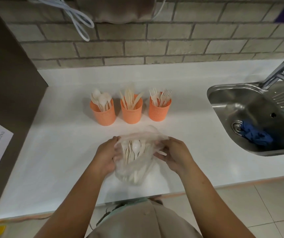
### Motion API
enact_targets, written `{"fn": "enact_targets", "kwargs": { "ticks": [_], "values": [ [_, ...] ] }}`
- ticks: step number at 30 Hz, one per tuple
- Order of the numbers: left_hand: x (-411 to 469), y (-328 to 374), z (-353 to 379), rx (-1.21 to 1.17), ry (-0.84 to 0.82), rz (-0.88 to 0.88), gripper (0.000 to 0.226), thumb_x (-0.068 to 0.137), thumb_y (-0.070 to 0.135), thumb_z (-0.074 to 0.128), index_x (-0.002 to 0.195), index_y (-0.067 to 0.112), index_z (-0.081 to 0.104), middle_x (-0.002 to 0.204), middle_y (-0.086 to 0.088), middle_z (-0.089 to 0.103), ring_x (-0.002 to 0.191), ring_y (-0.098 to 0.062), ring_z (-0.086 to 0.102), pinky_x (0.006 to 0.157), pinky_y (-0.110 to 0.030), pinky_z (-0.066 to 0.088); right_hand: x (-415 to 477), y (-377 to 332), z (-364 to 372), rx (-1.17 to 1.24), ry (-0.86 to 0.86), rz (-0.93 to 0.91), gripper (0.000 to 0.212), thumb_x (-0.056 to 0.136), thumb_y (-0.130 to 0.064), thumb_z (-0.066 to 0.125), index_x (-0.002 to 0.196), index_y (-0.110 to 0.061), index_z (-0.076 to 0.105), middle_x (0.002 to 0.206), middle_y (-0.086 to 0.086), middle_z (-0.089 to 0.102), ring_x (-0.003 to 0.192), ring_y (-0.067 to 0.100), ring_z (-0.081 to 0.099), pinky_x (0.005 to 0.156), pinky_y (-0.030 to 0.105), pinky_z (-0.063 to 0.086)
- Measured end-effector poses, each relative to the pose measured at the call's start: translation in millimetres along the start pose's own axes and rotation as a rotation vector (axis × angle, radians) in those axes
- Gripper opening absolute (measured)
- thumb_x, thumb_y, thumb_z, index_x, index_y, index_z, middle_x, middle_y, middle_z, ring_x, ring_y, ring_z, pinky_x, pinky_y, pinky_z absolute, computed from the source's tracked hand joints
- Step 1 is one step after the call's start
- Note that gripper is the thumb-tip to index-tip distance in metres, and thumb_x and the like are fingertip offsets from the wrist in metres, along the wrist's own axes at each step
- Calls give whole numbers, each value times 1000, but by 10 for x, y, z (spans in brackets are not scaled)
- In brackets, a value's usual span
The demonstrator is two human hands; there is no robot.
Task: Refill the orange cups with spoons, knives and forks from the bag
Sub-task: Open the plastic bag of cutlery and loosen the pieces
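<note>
We see the clear plastic bag lying near the front edge of the bench, about midway along it, held between both grips with its mouth pulled open toward the wall. The left grip curls its fingers round the bag's left side. The right grip pinches the plastic at the right of the mouth. Both forearms reach in from the front edge, palms turned toward each other. Pale cutlery shows inside the bag, a spoon on top. Behind the bag three orange cups stand apart in a row: the left cup holds spoons, the middle cup knives, the right cup forks. At the bench's right end a sink holds a blue cloth.
</note>
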State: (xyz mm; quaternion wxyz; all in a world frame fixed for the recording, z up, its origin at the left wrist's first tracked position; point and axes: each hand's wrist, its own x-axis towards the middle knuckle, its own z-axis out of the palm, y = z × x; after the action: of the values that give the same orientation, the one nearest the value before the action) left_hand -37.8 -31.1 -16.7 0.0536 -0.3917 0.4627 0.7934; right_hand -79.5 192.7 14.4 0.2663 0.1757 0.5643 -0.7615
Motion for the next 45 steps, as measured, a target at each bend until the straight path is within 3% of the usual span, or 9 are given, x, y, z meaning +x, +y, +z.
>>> {"fn": "enact_targets", "kwargs": {
  "ticks": [4, 8, 12, 17, 24, 33, 36, 41, 45],
  "values": [
    [-62, -10, -54, 41, -135, -26, 28, 103, 47, 57, 105, 20, 65, 59, 6, 37, 47, -9, 32, 44, -23, 29, 56, -24, 131, 244, -45, 99, 20, 93, 4, 46, 89, -6, 64, 70, 7, 58, 71, 24, 59, 79, 42, 53],
    [-189, 1, -34, 829, -110, 192, 55, 83, 69, 70, 127, 45, 49, 103, 10, 58, 84, -11, 61, 67, -29, 47, 146, -72, 240, 338, -21, 100, 22, 101, 1, 40, 98, -4, 60, 57, 1, 32, 51, 15, 32, 55, 28, 42],
    [-174, -80, 22, 1185, 66, 598, 63, 86, 61, 71, 141, 44, 45, 119, 1, 46, 109, -16, 48, 98, -35, 46, 237, -152, 285, 93, -21, 89, 19, 99, -4, 44, 103, -6, 63, 60, -1, 33, 47, 12, 27, 38, 23, 32],
    [-110, -22, 68, 994, 117, 673, 15, 102, 29, 57, 108, 20, 67, 104, -1, 61, 97, -18, 61, 79, -25, 43, 287, -221, 287, -28, -118, 120, 19, 97, -11, 46, 99, -12, 65, 63, -2, 31, 47, 12, 23, 35, 22, 24],
    [-148, 141, 153, 113, 13, 133, 22, 102, 19, 53, 82, 14, 60, 59, 3, 45, 54, -14, 41, 60, -28, 36, 365, -225, 233, -71, -50, 142, 19, 101, -24, 55, 102, -8, 64, 58, -3, 35, 43, 11, 29, 37, 24, 26],
    [-112, 213, 53, 58, 70, 38, 22, 96, 23, 58, 75, 17, 61, 54, 3, 41, 50, -15, 35, 58, -30, 32, 325, -267, 147, -667, -140, -179, 22, 91, -42, 74, 98, -21, 76, 61, -5, 53, 48, 10, 40, 45, 23, 32],
    [-118, 247, 79, 99, 79, 44, 18, 96, 27, 59, 82, 18, 65, 68, 3, 49, 61, -15, 45, 64, -31, 38, 343, -272, 129, -803, -189, -246, 28, 98, -31, 67, 86, -6, 72, 59, -2, 47, 49, 11, 41, 46, 23, 35],
    [-110, 193, 92, 830, 108, 441, 43, 91, 51, 69, 131, 44, 55, 129, 3, 46, 119, -14, 44, 99, -35, 41, 340, -300, 157, -731, -143, -189, 28, 103, -26, 55, 84, -15, 72, 47, -12, 37, 46, 11, 34, 46, 21, 35],
    [-50, 69, 94, 1235, 81, 871, 47, 82, 58, 77, 126, 47, 65, 133, 6, 37, 121, -19, 33, 103, -34, 37, 349, -288, 166, -682, -173, -144, 30, 103, -23, 53, 76, -20, 65, 50, -12, 39, 47, 11, 35, 46, 22, 32]
  ]
}}
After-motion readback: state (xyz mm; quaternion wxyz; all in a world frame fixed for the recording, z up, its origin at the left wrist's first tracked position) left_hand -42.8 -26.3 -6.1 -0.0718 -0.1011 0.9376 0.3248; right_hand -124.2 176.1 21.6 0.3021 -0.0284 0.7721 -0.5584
